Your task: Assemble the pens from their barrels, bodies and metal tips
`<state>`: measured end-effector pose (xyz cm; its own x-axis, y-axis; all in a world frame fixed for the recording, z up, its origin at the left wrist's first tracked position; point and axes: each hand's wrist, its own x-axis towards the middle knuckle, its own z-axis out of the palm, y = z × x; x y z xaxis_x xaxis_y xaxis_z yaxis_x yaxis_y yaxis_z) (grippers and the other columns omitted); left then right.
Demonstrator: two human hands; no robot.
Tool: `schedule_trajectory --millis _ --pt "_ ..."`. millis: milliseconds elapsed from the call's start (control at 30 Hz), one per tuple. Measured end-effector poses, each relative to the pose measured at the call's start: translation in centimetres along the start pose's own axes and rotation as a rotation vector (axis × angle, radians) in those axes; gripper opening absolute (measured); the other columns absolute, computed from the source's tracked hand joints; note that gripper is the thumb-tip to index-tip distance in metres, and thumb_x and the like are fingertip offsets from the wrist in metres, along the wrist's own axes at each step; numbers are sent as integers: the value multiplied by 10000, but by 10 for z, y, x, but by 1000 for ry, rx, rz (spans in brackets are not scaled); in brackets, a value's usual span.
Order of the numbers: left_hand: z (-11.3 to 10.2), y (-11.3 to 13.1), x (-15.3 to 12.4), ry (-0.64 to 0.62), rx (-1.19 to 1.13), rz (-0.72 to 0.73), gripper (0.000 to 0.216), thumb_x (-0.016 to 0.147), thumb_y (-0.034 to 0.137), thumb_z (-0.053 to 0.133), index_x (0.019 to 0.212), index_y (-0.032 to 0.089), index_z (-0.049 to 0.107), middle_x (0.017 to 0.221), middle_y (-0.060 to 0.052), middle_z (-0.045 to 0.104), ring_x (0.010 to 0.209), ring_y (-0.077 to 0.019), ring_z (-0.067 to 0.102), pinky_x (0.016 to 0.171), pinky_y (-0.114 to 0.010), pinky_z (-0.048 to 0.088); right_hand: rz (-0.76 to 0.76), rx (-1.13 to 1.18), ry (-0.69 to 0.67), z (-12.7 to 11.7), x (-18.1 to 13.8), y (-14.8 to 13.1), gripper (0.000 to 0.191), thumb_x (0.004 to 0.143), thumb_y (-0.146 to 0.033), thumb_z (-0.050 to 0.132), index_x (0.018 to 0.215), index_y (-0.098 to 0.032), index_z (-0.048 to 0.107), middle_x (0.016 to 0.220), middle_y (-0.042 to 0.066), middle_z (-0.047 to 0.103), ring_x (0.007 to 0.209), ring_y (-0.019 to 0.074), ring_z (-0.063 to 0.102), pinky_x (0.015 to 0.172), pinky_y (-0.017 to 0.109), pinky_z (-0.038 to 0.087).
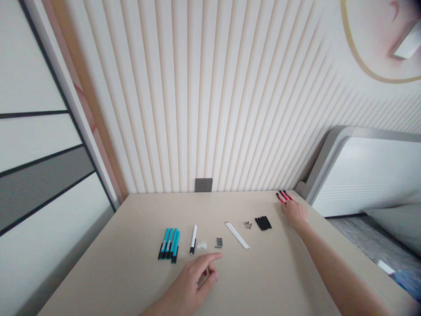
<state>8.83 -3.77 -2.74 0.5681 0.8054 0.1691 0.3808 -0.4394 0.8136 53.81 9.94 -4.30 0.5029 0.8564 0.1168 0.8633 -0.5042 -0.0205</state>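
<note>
At the table's far right corner my right hand point(295, 213) has its fingers closed at the near ends of three red-and-black pen barrels point(284, 196); its fingertips are partly hidden. My left hand point(199, 278) hovers over the front middle, index finger stretched out, thumb apart, nothing in it. Just beyond it lie small dark metal pieces point(219, 242) and small white pointed tips point(201, 245). A white pen barrel with a black end point(193, 239) is beside the tips. Farther left, several turquoise-and-black pen barrels point(169, 245) lie side by side.
Thin white refill-like rods point(237, 235), small metallic clip-like pieces point(247, 225) and several black tubes point(263, 223) lie across the right half of the beige table point(131, 272). Behind is a ribbed wall with a socket point(204, 185). A bed headboard point(368, 171) stands right.
</note>
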Motion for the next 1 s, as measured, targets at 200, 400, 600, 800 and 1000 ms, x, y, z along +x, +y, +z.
schedule_trajectory --millis 200,400,600,800,1000 --pt "-2 2 0 -16 34 36 357 946 254 486 1300 244 538 929 -39 675 829 -148 619 874 -264 483 10 -35 99 12 16 -1 436 965 -330 335 1057 -147 720 1036 187 700 971 305 660 781 378 484" --pt "-1 2 0 -16 50 65 358 943 231 484 1297 238 537 920 -38 677 823 -146 626 879 -263 491 8 7 136 16 23 6 431 945 -346 365 1106 -136 705 1074 202 673 1022 325 618 826 418 471" --pt "-2 3 -1 -28 66 41 353 949 238 486 1299 253 529 928 -32 673 846 -142 630 894 -254 487 119 140 295 30 22 23 510 935 -473 368 1268 -184 623 1199 178 610 1136 324 542 939 455 422" --pt "-5 4 -1 -23 69 63 358 948 235 487 1303 263 520 915 -23 677 837 -138 632 879 -236 491 138 242 221 40 30 35 479 907 -393 390 1245 -163 640 1247 184 609 1150 338 554 941 451 438" --pt "-3 1 -1 -50 85 23 355 959 256 475 1313 264 508 933 -26 668 854 -138 626 907 -250 484 134 312 209 45 38 43 446 869 -240 407 1211 -134 673 1231 197 637 1121 330 597 900 398 464"
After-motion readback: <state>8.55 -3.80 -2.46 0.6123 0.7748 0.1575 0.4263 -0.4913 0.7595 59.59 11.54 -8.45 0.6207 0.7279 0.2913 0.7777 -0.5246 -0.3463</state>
